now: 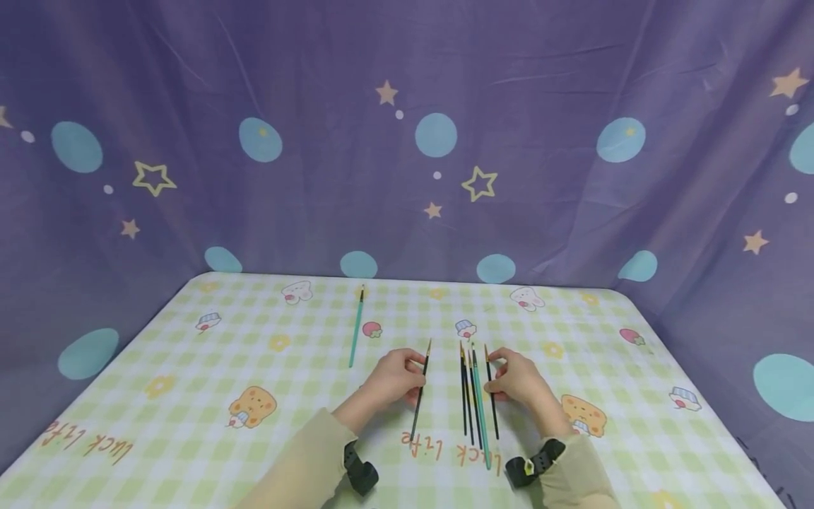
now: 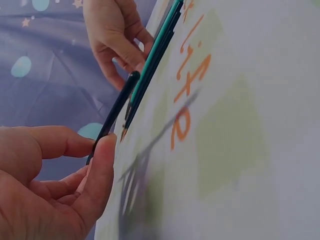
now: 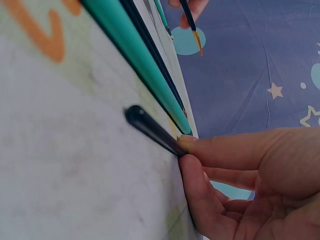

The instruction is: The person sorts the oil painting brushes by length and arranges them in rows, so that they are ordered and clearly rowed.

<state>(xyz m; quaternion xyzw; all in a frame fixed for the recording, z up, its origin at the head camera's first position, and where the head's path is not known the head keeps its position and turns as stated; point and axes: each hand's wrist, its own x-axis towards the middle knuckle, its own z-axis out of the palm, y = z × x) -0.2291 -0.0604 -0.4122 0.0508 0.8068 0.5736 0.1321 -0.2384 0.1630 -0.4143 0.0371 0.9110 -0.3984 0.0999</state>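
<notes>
My left hand [image 1: 397, 376] pinches a dark-handled paintbrush [image 1: 418, 403] between thumb and fingers, bristles pointing away from me. In the left wrist view that brush [image 2: 112, 112] is raised off the tabletop and casts a shadow. To its right, several dark paintbrushes [image 1: 464, 403] lie side by side with a teal paintbrush [image 1: 480, 410] among them. At the right edge of this row my right hand [image 1: 516, 378] pinches another dark paintbrush [image 1: 492, 406]. Its rounded handle end [image 3: 140, 115] shows in the right wrist view, close to the cloth. Part of each gripped handle is hidden by fingers.
A second teal paintbrush [image 1: 357, 329] lies alone toward the back left. The table has a green-and-white checked cloth [image 1: 254, 459] printed with cartoon figures. Behind its far edge hangs a purple curtain [image 1: 318, 198] with stars and blue spots.
</notes>
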